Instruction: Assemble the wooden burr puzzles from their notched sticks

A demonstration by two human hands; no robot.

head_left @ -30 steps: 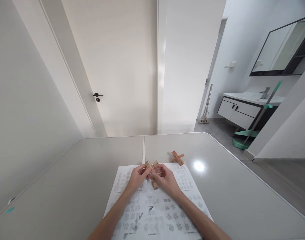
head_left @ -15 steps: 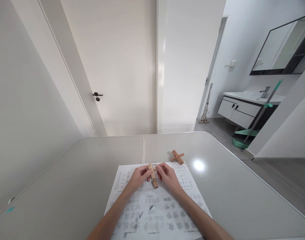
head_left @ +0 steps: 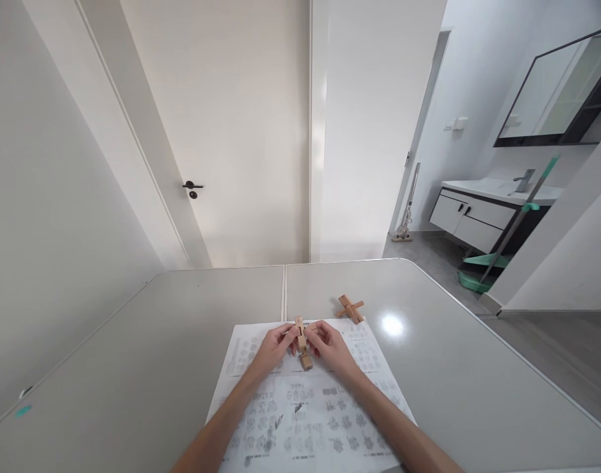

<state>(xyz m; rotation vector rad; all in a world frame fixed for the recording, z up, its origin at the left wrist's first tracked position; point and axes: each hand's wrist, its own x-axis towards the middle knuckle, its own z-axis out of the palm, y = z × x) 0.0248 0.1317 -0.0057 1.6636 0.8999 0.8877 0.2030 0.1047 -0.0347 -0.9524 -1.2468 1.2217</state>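
Observation:
My left hand (head_left: 274,348) pinches a notched wooden puzzle piece (head_left: 301,340), which stands tilted over the printed sheet. My right hand (head_left: 333,345) has its fingers pinched close against the right side of that piece. A small bit of light wood shows at the right fingertips, mostly hidden by them. Just below the held piece is a short wooden block (head_left: 306,362); I cannot tell whether the two touch. Beyond the right hand, several wooden pieces (head_left: 351,309) lie crossed over each other at the sheet's far corner.
The printed paper sheet (head_left: 305,391), covered with small diagrams, lies under both forearms on a grey table (head_left: 147,368). A seam runs across the tabletop's far half. Behind the table stands a white door (head_left: 251,131). A sink cabinet (head_left: 470,213) and green dustpan (head_left: 473,282) are at the right.
The held puzzle piece has tipped more upright and shifted slightly right. The fingers of my two hands have come closer together around it. The crossed pieces lie as before.

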